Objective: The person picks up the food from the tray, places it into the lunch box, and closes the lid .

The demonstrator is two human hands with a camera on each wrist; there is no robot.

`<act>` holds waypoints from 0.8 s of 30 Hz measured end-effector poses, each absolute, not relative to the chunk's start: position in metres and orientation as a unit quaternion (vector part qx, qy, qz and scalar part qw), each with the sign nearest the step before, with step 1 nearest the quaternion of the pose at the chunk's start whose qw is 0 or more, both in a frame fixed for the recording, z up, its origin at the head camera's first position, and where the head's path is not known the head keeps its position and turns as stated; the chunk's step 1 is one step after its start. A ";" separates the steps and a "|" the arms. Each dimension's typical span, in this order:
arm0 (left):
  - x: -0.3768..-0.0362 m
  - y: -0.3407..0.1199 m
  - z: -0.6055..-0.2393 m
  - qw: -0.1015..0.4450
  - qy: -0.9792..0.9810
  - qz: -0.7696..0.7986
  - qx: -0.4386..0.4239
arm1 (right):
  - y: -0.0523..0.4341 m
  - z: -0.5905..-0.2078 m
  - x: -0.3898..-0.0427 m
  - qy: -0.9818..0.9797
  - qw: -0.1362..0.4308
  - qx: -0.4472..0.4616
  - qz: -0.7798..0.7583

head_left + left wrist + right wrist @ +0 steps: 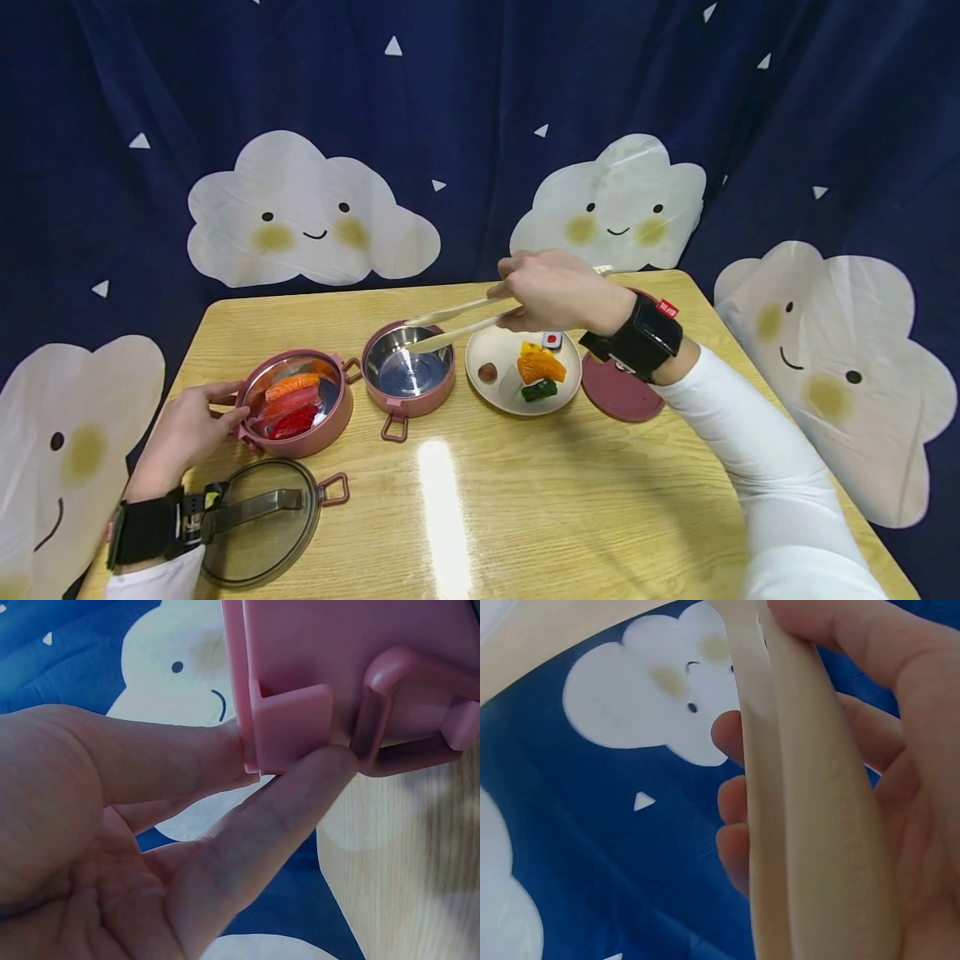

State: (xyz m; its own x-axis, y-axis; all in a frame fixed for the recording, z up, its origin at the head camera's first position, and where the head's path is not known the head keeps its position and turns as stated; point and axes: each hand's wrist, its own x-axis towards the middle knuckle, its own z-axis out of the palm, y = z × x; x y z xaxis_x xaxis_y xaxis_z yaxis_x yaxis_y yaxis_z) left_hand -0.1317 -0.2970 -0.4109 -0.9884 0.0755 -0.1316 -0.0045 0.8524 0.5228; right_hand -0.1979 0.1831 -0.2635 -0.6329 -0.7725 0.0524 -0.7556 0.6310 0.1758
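My left hand (pixel 183 429) pinches the rim of a pink pot (pixel 341 421) at the table's left. Its thumb and a finger lie by the pot's side bracket (pixel 296 724) in the left wrist view. Inside that pot are an orange sushi topping (pixel 292 385) and red ones (pixel 292 422). With my right hand (pixel 551 287) I grip cream-coloured tongs (pixel 450 337), whose tips are spread over a second, smaller pink pot (pixel 416 406) with a shiny metal inside. Nothing shows between the tips. In the right wrist view, my fingers wrap the tongs' arms (pixel 825 825).
Right of the small pot stands a cream plate (pixel 561 387) with several toy food pieces, one dark green (pixel 538 390). Beyond it lies a flat, round, dark pink piece (pixel 622 400). A clear lid (pixel 262 542) lies front left, under my left wrist. A dark blue curtain (pixel 465 83) hangs behind.
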 end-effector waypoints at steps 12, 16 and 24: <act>-0.131 -0.297 -0.410 0.075 0.958 0.277 0.018 | 0.231 -0.285 -0.188 -0.915 0.041 0.398 -0.050; -0.132 -0.297 -0.410 0.072 0.958 0.278 0.021 | 0.241 -0.291 -0.186 -0.923 0.028 0.380 -0.053; -0.132 -0.298 -0.410 0.074 0.957 0.278 0.022 | 0.254 -0.307 -0.186 -0.928 0.007 0.369 -0.051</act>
